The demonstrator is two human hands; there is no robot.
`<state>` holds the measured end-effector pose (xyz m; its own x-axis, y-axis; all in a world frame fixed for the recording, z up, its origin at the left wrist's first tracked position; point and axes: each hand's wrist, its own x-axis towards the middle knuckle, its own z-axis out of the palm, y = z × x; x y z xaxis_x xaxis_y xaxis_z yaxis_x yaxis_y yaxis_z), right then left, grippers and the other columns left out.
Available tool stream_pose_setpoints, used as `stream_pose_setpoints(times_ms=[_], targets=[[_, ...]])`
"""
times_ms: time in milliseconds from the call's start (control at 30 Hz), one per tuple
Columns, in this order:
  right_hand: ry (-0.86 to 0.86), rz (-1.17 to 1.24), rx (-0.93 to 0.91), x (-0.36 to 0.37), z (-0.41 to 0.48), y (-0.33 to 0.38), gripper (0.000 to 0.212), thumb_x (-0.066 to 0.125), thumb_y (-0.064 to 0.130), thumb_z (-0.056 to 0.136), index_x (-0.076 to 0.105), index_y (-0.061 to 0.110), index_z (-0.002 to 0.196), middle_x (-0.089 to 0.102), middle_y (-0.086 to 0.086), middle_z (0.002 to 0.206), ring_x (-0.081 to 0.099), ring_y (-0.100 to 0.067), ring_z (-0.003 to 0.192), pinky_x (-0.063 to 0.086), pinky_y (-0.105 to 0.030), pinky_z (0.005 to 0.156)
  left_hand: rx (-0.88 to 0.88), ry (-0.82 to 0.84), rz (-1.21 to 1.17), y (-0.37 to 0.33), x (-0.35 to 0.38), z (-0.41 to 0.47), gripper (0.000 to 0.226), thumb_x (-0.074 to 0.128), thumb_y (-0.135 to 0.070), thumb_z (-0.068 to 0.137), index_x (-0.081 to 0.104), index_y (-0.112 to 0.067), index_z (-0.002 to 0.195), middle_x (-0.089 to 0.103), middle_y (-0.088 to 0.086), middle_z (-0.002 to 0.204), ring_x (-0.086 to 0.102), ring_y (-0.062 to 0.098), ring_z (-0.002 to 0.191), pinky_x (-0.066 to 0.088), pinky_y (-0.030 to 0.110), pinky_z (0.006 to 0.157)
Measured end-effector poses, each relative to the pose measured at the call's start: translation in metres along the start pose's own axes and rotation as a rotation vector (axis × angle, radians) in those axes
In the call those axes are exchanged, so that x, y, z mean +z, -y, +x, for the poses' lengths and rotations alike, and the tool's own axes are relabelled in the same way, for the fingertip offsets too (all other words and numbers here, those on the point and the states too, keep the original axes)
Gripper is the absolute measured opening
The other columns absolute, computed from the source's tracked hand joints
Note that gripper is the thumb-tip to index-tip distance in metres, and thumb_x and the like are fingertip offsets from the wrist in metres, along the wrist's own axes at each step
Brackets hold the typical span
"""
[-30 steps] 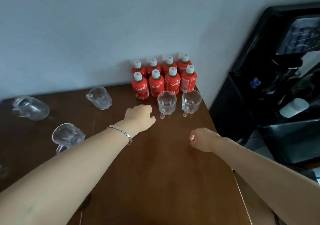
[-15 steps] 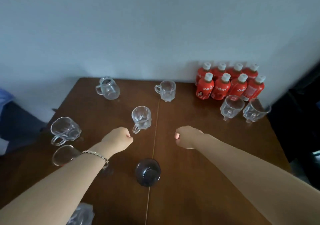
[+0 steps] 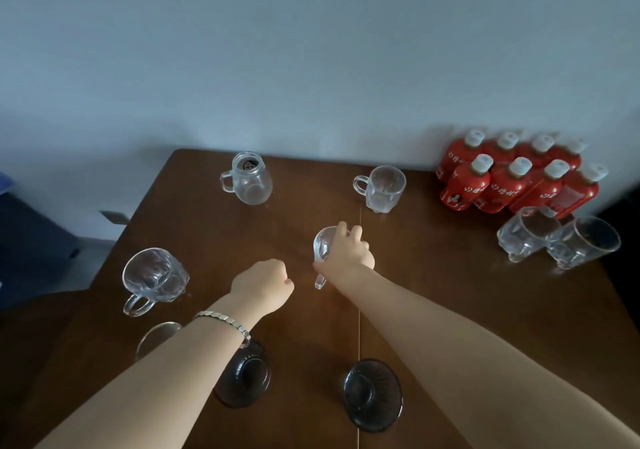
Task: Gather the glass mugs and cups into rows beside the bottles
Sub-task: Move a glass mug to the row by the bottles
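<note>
Red bottles (image 3: 516,178) stand in two rows at the table's far right corner. Two glass mugs (image 3: 526,232) (image 3: 585,244) stand just in front of them. My right hand (image 3: 346,251) wraps around a clear mug (image 3: 321,246) at the table's middle; its handle points toward me. My left hand (image 3: 265,284) is a fist just left of it, holding nothing. Loose mugs stand at the far left (image 3: 249,180), far middle (image 3: 382,189) and left edge (image 3: 152,277). A clear glass (image 3: 156,337) is partly hidden by my left forearm.
Two dark glass cups (image 3: 244,376) (image 3: 374,395) stand near me on the brown table (image 3: 450,310). A grey wall runs behind the table. The table's left edge drops off to a dark floor area.
My right hand reached forward and closed around the middle mug. The left fist stayed beside it. The view shifted left and a little nearer.
</note>
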<state>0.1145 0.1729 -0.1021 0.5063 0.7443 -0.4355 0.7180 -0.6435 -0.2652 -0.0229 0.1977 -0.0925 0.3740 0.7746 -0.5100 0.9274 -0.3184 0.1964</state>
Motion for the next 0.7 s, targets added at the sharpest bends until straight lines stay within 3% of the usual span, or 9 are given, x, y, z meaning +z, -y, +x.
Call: stream_pose_setpoints(times_ms=[167, 333, 533, 700], targets=[[0.033, 0.044, -0.101, -0.011, 0.001, -0.035, 0.075, 0.074, 0.04, 0.074, 0.034, 0.02, 0.134, 0.042, -0.003, 0.126, 0.059, -0.024, 0.108, 0.053, -0.033, 0.076, 0.075, 0.024, 0.118, -0.018, 0.007, 0.008, 0.026, 0.041, -0.027, 0.099, 0.058, -0.014, 0.114, 0.06, -0.002, 0.097, 0.063, 0.018, 0.092, 0.051, 0.031, 0.085], [0.027, 0.034, -0.107, -0.045, 0.001, -0.103, 0.078, 0.074, 0.044, 0.072, 0.036, 0.025, 0.137, 0.043, 0.001, 0.128, 0.06, -0.02, 0.105, 0.054, -0.03, 0.077, 0.122, 0.023, 0.176, -0.062, 0.012, 0.016, 0.028, 0.039, -0.026, 0.098, 0.058, -0.014, 0.115, 0.063, 0.002, 0.113, 0.062, 0.023, 0.103, 0.047, 0.033, 0.085], [-0.113, -0.037, 0.021, -0.099, 0.036, -0.186, 0.081, 0.075, 0.044, 0.07, 0.037, 0.024, 0.139, 0.043, -0.003, 0.128, 0.057, -0.027, 0.111, 0.054, -0.038, 0.083, 0.183, -0.004, 0.132, -0.112, 0.019, 0.025, 0.027, 0.04, -0.026, 0.098, 0.06, -0.014, 0.11, 0.066, 0.001, 0.105, 0.064, 0.022, 0.097, 0.051, 0.034, 0.085], [-0.135, -0.001, 0.098, -0.12, 0.072, -0.214, 0.08, 0.078, 0.044, 0.067, 0.042, 0.021, 0.135, 0.044, -0.005, 0.128, 0.058, -0.027, 0.11, 0.052, -0.037, 0.08, 0.176, -0.023, 0.103, -0.124, 0.024, 0.028, 0.025, 0.042, -0.027, 0.098, 0.062, -0.016, 0.108, 0.067, -0.002, 0.104, 0.064, 0.019, 0.096, 0.049, 0.031, 0.082]])
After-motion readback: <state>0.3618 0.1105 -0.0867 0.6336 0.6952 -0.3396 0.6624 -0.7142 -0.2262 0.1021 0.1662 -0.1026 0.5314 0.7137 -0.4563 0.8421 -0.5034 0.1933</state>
